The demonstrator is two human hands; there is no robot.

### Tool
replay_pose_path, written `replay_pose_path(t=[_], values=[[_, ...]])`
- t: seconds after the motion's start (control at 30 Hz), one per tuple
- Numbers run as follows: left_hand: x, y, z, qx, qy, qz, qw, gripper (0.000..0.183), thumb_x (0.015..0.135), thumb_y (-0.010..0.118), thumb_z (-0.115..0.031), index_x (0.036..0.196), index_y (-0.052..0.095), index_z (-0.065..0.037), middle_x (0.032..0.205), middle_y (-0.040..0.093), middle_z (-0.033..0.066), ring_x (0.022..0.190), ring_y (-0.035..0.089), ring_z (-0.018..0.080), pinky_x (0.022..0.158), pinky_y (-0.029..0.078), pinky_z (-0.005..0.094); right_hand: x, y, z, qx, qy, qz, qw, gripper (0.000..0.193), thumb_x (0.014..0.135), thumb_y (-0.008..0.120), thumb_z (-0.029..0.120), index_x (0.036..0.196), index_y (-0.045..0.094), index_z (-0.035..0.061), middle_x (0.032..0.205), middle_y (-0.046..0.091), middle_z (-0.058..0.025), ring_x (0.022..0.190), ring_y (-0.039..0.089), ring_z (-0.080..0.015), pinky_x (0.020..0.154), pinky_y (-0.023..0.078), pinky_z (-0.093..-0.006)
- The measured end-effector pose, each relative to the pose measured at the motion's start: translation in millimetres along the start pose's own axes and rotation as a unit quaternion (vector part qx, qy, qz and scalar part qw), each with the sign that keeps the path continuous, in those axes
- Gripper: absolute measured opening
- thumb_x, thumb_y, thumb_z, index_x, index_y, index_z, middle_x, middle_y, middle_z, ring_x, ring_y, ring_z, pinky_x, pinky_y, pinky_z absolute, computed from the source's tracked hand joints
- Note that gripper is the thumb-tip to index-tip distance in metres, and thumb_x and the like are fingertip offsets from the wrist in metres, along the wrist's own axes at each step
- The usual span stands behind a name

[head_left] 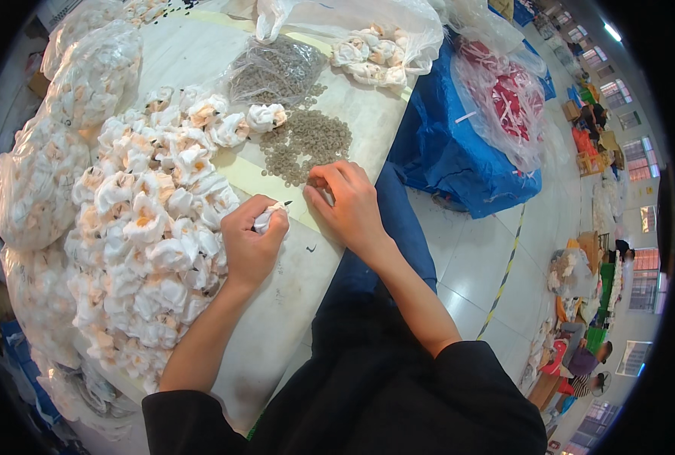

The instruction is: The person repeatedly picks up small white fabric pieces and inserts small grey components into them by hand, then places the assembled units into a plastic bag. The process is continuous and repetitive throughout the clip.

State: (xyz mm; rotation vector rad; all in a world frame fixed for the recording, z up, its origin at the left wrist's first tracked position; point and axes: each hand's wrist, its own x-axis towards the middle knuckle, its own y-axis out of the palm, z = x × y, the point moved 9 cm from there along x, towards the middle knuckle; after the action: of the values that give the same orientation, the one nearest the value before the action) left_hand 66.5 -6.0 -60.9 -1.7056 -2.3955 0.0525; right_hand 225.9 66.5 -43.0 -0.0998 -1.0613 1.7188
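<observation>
My left hand (252,239) is closed round a small white plush piece (265,220) with a thin dark tip sticking out at the top. To its right, my right hand (346,203) rests at the near edge of a pile of small grey-brown plastic rings (311,140). Its fingers are bent together, and what lies between the fingertips is hidden. Left of my hands a large heap of white plush pieces (151,227) with orange patches covers the table. One more white plush piece (265,117) lies beside the rings.
A clear bag of more rings (277,70) stands behind the pile. A plastic bag with white plush pieces (371,54) lies at the far edge. Stuffed clear bags (38,189) line the left side. Beside the table is a blue wrapped bundle (458,152) with red material on top.
</observation>
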Motion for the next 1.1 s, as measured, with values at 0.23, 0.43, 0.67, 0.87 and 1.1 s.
replay_pose_path(t=[0.23, 0.43, 0.67, 0.87, 1.1], values=[[-1, 1, 3, -0.004, -0.029, 0.011, 1.000, 0.014, 0.090, 0.064, -0.007, 0.081, 0.066, 0.003, 0.067, 0.061, 0.0018, 0.064, 0.052, 0.0058, 0.058, 0.043, 0.0261, 5, 3, -5, -0.012, 0.006, -0.005, 1.000, 0.015, 0.086, 0.076, 0.011, 0.098, 0.069, 0.0066, 0.092, 0.063, -0.0088, 0.091, 0.063, -0.0311, 0.080, 0.053, -0.0421], [0, 2, 1, 0.004, -0.006, 0.018, 1.000, 0.014, 0.089, 0.064, -0.007, 0.081, 0.065, 0.004, 0.069, 0.063, 0.0035, 0.063, 0.053, 0.0080, 0.059, 0.044, 0.0270, 11, 5, 0, -0.042, -0.014, -0.004, 0.999, 0.012, 0.086, 0.074, 0.008, 0.097, 0.068, 0.0051, 0.092, 0.063, -0.0103, 0.091, 0.063, -0.0320, 0.080, 0.054, -0.0417], [0, 1, 0, 0.011, -0.003, 0.017, 1.000, 0.013, 0.088, 0.063, -0.006, 0.082, 0.065, 0.005, 0.070, 0.063, 0.0056, 0.064, 0.054, 0.0096, 0.060, 0.044, 0.0279, 10, -1, 2, -0.011, -0.013, 0.007, 1.000, 0.016, 0.086, 0.072, 0.005, 0.101, 0.068, 0.0048, 0.095, 0.065, -0.0123, 0.095, 0.064, -0.0346, 0.081, 0.054, -0.0435], [0, 1, -2, 0.010, 0.007, 0.022, 1.000, 0.014, 0.088, 0.064, -0.008, 0.082, 0.066, 0.005, 0.071, 0.064, 0.0058, 0.065, 0.055, 0.0100, 0.061, 0.044, 0.0281, -2, 10, -12, 0.297, 0.175, 0.048, 0.937, 0.017, 0.094, 0.074, 0.008, 0.110, 0.069, 0.0039, 0.097, 0.070, -0.0037, 0.086, 0.066, -0.0138, 0.076, 0.052, -0.0272], [1, 3, -3, 0.002, -0.002, 0.037, 0.999, 0.015, 0.088, 0.065, -0.010, 0.082, 0.067, 0.003, 0.072, 0.065, 0.0060, 0.066, 0.057, 0.0101, 0.061, 0.044, 0.0282, -14, 32, 8, 0.563, 0.232, 0.070, 0.791, 0.017, 0.099, 0.073, 0.013, 0.111, 0.067, 0.0029, 0.097, 0.066, 0.0025, 0.086, 0.059, -0.0046, 0.078, 0.050, -0.0227]])
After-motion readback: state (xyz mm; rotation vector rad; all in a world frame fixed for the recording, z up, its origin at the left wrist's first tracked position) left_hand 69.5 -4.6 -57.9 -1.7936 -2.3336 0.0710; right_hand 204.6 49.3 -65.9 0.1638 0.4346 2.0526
